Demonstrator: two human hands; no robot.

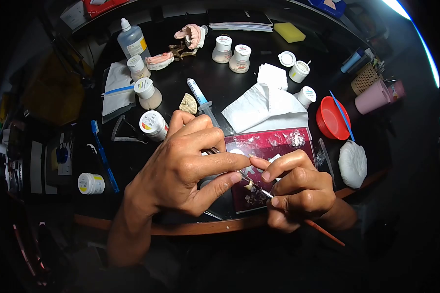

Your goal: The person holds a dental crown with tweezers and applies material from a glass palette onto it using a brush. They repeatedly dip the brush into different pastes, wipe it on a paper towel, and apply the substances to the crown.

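Note:
My left hand (193,161) is closed in a pinch, thumb and forefinger gripping a thin metal tool (211,151) that is mostly hidden by the fingers. Just past the fingertips shows a small, tooth-like, cream-coloured piece (249,186). Pinched in my right hand (300,190) is a slim brush with an orange handle (325,232), its metal neck pointing left at the small piece. The two forefingers come close together above it. Beneath both hands lies a dark red glossy board (298,146) smeared with white paste and crumbs.
White tissue (264,107) lies behind the board, near a syringe (195,91). Powder jars (153,125), a clear bottle (133,41) and pink-and-white dental casts (190,35) stand farther back. To the right are a red bowl (327,127) and a white pad (352,164); a blue toothbrush (104,158) lies left.

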